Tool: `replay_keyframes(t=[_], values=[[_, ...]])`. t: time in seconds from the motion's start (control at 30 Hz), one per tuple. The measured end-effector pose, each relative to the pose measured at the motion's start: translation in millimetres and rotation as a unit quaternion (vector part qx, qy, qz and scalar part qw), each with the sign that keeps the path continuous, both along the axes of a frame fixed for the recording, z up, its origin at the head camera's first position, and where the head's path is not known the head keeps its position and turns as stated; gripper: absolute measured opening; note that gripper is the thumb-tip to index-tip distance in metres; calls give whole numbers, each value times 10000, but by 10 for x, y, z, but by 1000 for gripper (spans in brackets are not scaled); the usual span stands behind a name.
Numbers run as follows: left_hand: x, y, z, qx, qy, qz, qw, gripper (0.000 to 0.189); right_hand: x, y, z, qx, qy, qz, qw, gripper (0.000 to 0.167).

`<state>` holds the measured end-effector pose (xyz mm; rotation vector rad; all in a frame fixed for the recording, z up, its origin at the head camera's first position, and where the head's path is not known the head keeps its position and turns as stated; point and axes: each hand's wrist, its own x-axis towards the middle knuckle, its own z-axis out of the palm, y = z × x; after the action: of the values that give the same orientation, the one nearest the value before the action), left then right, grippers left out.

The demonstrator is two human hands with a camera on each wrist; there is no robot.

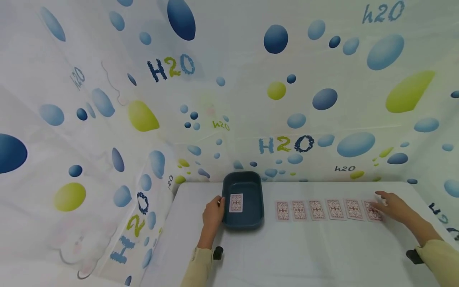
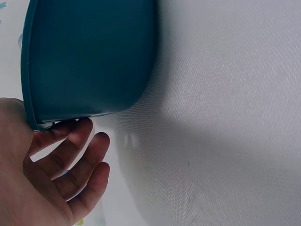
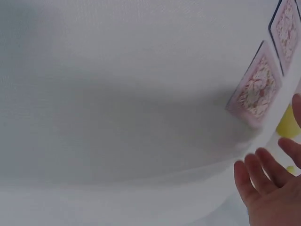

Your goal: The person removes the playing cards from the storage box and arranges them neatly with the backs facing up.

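My left hand (image 1: 213, 213) grips the left rim of a dark teal rectangular tray (image 1: 259, 199). Seen from the left wrist, the fingers (image 2: 77, 174) bend against the tray's outer wall (image 2: 89, 56), and the thumb is mostly hidden. One playing card (image 1: 236, 203), red-patterned back up, lies inside the tray. To the right, several matching cards (image 1: 317, 210) form a row on the table. At the row's right end, my right hand (image 1: 392, 205) hovers with spread fingers, partly covering the last card (image 1: 371, 211). In the right wrist view those fingers (image 3: 256, 179) hold nothing.
A white cloth covers the table (image 1: 305, 255). Behind it and at the sides hangs a white curtain (image 1: 236, 107) printed with blue and green drops. Dark wrist-worn devices sit by the left sleeve (image 1: 201, 263) and the right sleeve (image 1: 439, 259).
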<state>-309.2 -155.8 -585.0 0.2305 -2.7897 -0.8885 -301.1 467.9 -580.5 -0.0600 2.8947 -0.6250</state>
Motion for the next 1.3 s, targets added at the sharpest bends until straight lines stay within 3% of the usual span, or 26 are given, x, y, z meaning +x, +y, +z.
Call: replay_keyframes(t=[0.13, 0.5, 0.97, 1.3], values=[[3, -12, 5, 4, -22, 27, 10000, 24, -21, -203, 77, 189, 175, -39, 9997, 93], [21, -40, 12, 55, -26, 8, 10000, 25, -112, -955, 171, 106, 760, 488, 9959, 97], [14, -32, 6, 109, -62, -41, 9999, 25, -292, -1933, 290, -93, 1016, 1035, 9894, 91], [-13, -29, -22, 82, -55, 22, 9999, 26, -468, -2605, 355, -276, 1221, 1643, 9784, 89]])
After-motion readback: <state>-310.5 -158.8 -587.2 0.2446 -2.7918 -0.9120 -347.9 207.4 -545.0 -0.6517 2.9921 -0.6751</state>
